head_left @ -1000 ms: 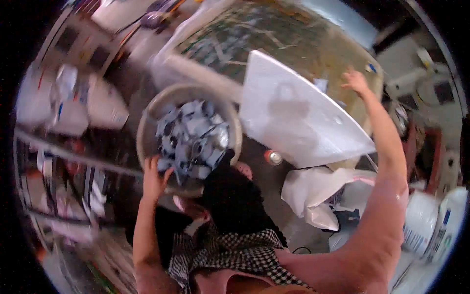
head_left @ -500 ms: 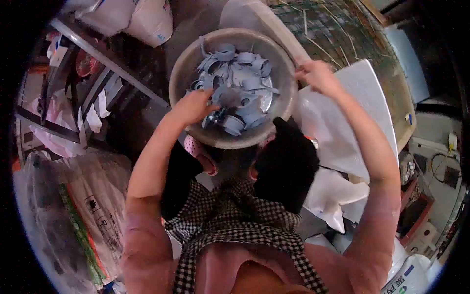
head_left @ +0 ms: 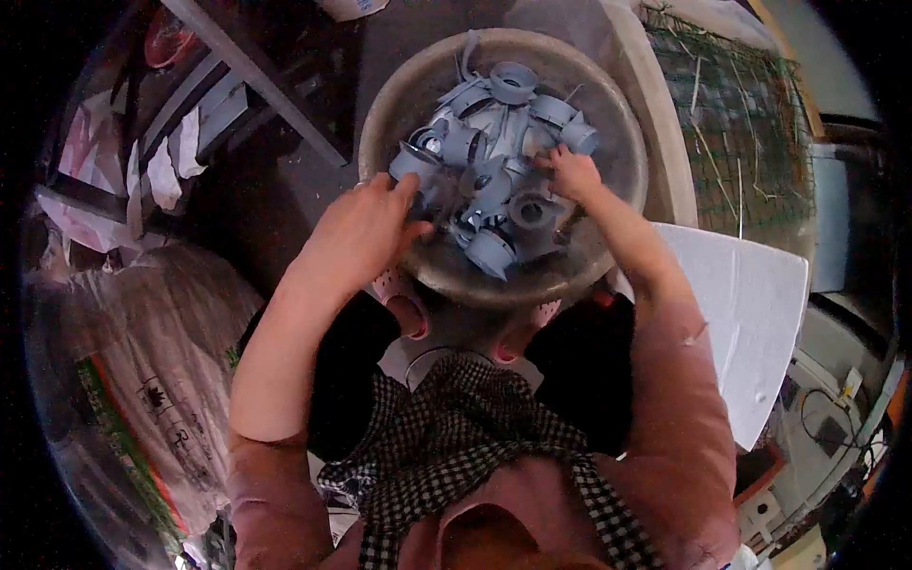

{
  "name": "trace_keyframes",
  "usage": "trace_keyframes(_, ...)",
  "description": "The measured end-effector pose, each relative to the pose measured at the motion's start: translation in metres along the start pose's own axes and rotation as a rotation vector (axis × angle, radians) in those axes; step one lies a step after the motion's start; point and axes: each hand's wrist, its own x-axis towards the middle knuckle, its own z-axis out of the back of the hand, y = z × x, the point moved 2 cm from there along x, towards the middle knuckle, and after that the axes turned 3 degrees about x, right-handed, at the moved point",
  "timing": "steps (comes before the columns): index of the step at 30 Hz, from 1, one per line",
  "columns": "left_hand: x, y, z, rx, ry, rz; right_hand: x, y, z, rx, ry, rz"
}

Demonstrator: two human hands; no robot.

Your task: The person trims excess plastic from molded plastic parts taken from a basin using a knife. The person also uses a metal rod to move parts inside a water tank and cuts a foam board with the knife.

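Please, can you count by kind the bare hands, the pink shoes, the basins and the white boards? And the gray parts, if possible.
Hands: 2 (left, right)
Pink shoes: 2
Basin: 1
White board: 1
Total: 6, without the gray parts, which overlap too much to count.

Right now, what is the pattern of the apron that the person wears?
Black and white checks on the apron; the head view shows it.

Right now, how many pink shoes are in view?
2: a left shoe and a right shoe, both at the near side of the basin, toes partly hidden.
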Motion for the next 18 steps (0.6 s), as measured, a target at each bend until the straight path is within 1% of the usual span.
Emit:
trace_keyframes(2, 0.002, 0.001, 0.001, 0.006, -0.004, -0.015, -0.014, 0.005, 0.053, 0.008, -0.028, 0.010)
trace_keyframes(4, 0.004, 0.003, -0.002, -0.020, -0.130, -0.058, -0.021, 0.000, 0.093, 0.152, -0.005, -0.054)
trace_keyframes(5, 0.004, 0.000, -0.002, -0.023, -0.145, -0.071, -0.030, -0.003, 0.109, 0.241, -0.091, -0.007)
trace_keyframes(6, 0.003, -0.002, -0.001, -0.047, -0.177, -0.063, -0.036, -0.008, 0.121, 0.226, -0.104, -0.016)
trace_keyframes(9, 0.010, -0.009, -0.010, -0.051, -0.252, -0.085, -0.053, -0.022, 0.150, 0.590, -0.064, -0.327)
trace_keyframes(10, 0.013, -0.011, -0.011, -0.036, -0.283, -0.097, -0.061, -0.019, 0.157, 0.583, -0.082, -0.330)
trace_keyframes(11, 0.014, -0.017, -0.008, -0.032, -0.298, -0.105, -0.068, -0.015, 0.162, 0.778, -0.176, -0.262)
trace_keyframes(12, 0.015, -0.026, -0.005, -0.094, -0.238, -0.072, -0.080, -0.002, 0.174, 0.972, -0.271, -0.186)
trace_keyframes(13, 0.016, -0.036, -0.003, -0.155, -0.174, -0.037, -0.092, 0.007, 0.185, 1.014, -0.238, -0.213)
trace_keyframes(14, 0.015, -0.044, 0.001, -0.147, -0.186, -0.046, -0.100, 0.017, 0.189, 1.012, -0.255, -0.210)
trace_keyframes(16, 0.016, -0.057, 0.005, -0.496, -0.116, -0.023, -0.112, 0.032, 0.197, 1.171, -0.314, -0.275)
trace_keyframes(17, 0.028, -0.057, -0.012, -0.657, -0.184, -0.053, -0.119, 0.045, 0.203, 1.200, -0.345, -0.240)
trace_keyframes(18, 0.024, -0.063, -0.010, -0.651, -0.193, -0.062, -0.124, 0.055, 0.206, 1.198, -0.358, -0.235)
